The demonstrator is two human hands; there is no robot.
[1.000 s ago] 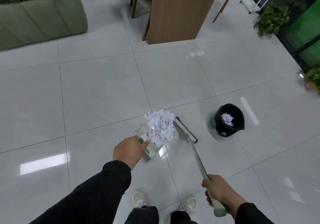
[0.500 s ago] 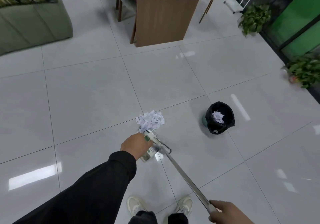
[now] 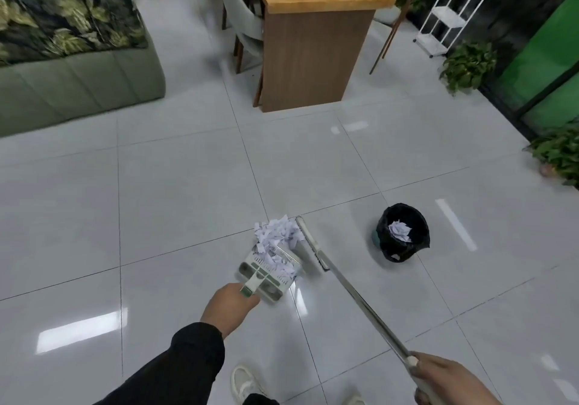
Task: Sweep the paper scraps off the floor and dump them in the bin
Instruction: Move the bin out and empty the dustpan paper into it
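A heap of white paper scraps (image 3: 277,235) lies partly on the tile floor and partly inside a white dustpan (image 3: 269,271). My left hand (image 3: 230,306) grips the dustpan's short handle from behind. The broom (image 3: 316,252) has its head set against the right side of the heap, and its metal pole runs down to my right hand (image 3: 448,379), which grips the pole's end at the bottom right. A small bin (image 3: 402,232) with a black liner stands on the floor to the right of the broom, with some paper inside it.
A wooden table (image 3: 310,44) with chairs stands ahead. A green sofa (image 3: 72,82) sits at the far left. A white wire shelf (image 3: 454,13) and potted plants (image 3: 468,66) line the right side. My shoes (image 3: 246,384) show at the bottom edge.
The broom head has swung back out to the right side of the heap. More scraps now lie inside the dustpan. The view has tilted up toward the table.
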